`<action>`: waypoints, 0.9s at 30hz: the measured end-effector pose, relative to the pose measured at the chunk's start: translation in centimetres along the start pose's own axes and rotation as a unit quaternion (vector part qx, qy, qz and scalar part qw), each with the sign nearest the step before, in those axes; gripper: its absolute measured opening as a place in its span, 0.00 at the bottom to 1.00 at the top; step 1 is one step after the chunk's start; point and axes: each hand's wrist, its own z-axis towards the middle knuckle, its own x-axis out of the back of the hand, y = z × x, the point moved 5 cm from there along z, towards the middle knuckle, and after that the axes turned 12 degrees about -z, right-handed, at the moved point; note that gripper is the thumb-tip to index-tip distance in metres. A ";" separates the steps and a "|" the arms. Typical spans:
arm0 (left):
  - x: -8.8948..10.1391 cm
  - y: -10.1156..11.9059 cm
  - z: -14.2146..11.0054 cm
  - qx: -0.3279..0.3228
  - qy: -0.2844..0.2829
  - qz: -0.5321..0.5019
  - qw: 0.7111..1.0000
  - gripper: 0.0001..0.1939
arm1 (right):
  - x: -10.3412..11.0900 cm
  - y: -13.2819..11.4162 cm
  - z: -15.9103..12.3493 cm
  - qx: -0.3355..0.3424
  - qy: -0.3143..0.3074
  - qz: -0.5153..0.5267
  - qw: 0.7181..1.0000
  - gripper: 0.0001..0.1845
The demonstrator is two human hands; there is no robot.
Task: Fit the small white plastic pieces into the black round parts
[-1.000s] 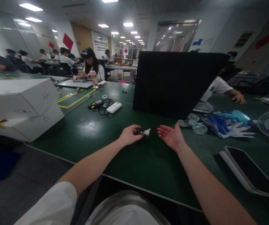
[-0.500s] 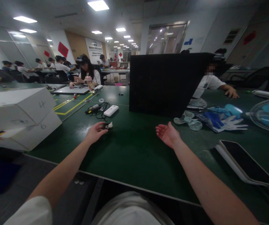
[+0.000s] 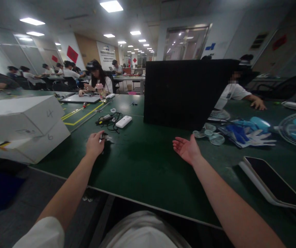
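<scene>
On the green table [image 3: 143, 155], hands apart; left [image 3: 95, 144] seemingly clamps a small dark object [image 3: 103, 136]; right [image 3: 187, 148] open.

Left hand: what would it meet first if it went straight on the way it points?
Beyond the small item it holds, the left hand would probably meet the black cables first, though its height above the table is unclear.

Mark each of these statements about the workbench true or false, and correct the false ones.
1. The left hand holds a small object. True.
2. The right hand is clenched into a fist. False: it is open, its palm bare.
3. The translucent fan blades lie near the gloves. True.
4. The upper white box is marked 9. False: it is marked 4.
5. The white rectangular device lies beside black cables. True.
</scene>
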 end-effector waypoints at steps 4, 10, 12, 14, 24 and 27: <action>0.2 1.7 -0.7 -0.050 -0.016 0.081 0.995 0.27 | -0.1 0.0 -0.1 0.004 0.002 -0.003 1.000 0.41; -0.2 3.1 -1.2 -0.075 -0.038 0.042 0.996 0.30 | -0.1 0.0 -0.1 0.010 -0.001 -0.008 1.000 0.44; -0.3 3.1 -0.9 -0.072 -0.019 0.016 0.997 0.30 | -0.1 0.0 -0.1 0.008 -0.003 -0.011 1.000 0.44; -0.7 2.9 -0.6 -0.057 -0.013 0.007 0.998 0.31 | 0.0 0.1 0.0 0.008 -0.003 -0.015 1.000 0.44; -2.8 2.1 0.2 0.012 -0.086 0.007 0.996 0.37 | -0.3 0.1 -0.1 0.007 -0.002 -0.022 1.000 0.42; -2.6 2.5 0.1 0.003 -0.085 -0.002 0.996 0.38 | -0.4 0.0 -0.2 0.004 -0.001 -0.024 1.000 0.42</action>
